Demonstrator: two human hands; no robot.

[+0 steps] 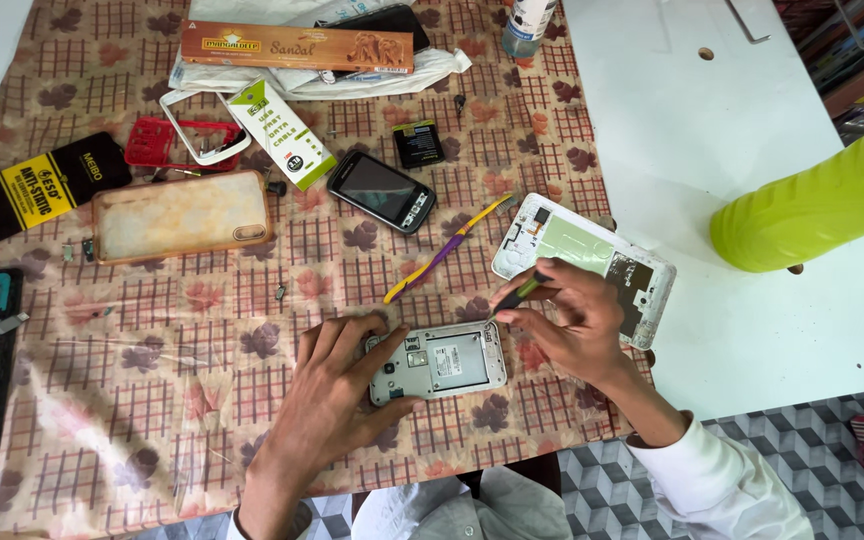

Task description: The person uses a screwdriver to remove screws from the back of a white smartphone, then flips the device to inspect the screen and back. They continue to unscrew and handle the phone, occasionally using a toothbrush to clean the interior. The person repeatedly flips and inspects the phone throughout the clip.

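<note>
A small phone with its back cover off [442,361] lies on the patterned cloth [152,380] in front of me. My left hand [337,385] presses on its left end, fingers spread over the camera side. My right hand [567,320] grips a thin dark screwdriver [517,296] with a green band, its tip at the phone's upper right corner. Behind the right hand rests an opened white tablet frame [577,250] showing its inner boards.
A purple and yellow pry tool [447,250], a black phone [382,190], a small battery [418,143], a clear phone case [180,214], a red frame [157,142], boxes and a black pouch [37,188] lie on the cloth. A green bottle [812,205] lies on the white table.
</note>
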